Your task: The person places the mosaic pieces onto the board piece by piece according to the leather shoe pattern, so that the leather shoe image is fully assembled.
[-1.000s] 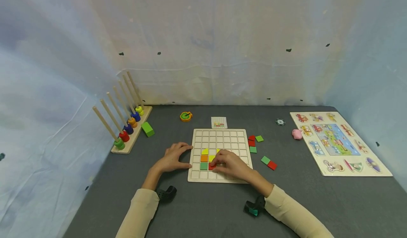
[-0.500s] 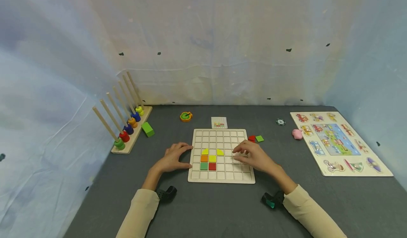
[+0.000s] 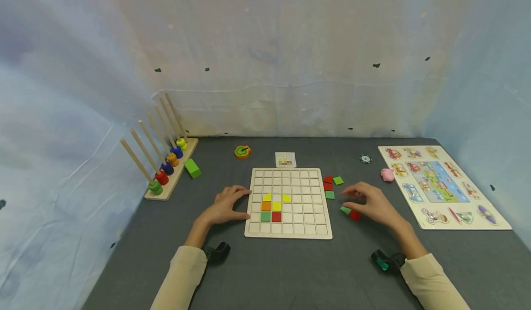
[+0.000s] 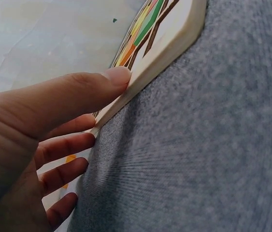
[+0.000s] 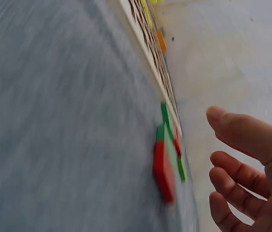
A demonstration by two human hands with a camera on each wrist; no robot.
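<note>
Dark grey felt covers a table (image 3: 269, 273) enclosed by pale, crinkled sheeting. At its centre lies a square wooden grid board (image 3: 288, 203) holding a few coloured tiles: yellow above, orange and yellow in the middle, green and red below.

From the head view, the person's left hand (image 3: 226, 205) rests against the board's left edge, fingers relaxed and nearly straight. The left wrist view adds what the head view cannot: the thumb (image 4: 78, 99) presses flat on the board's side wall while the other fingers lie on its top surface, holding nothing.

The right hand (image 3: 371, 202) hovers over the felt to the right of the board, fingers loosely spread and gripping nothing. Just under its fingertips lie a flat red square tile (image 3: 354, 215) and a flat green square tile (image 3: 345, 209), touching each other. The right wrist view, blurred, shows these two tiles (image 5: 164, 169) edge-on with a gap between them and the fingers. More red and green tiles (image 3: 332, 185) lie beside the board's right edge.

Only the head view shows the surroundings: a wooden peg rack with coloured rings (image 3: 163, 167) at left, a small pattern card (image 3: 286, 159) behind the board, and a picture puzzle board (image 3: 439, 185) at right.
</note>
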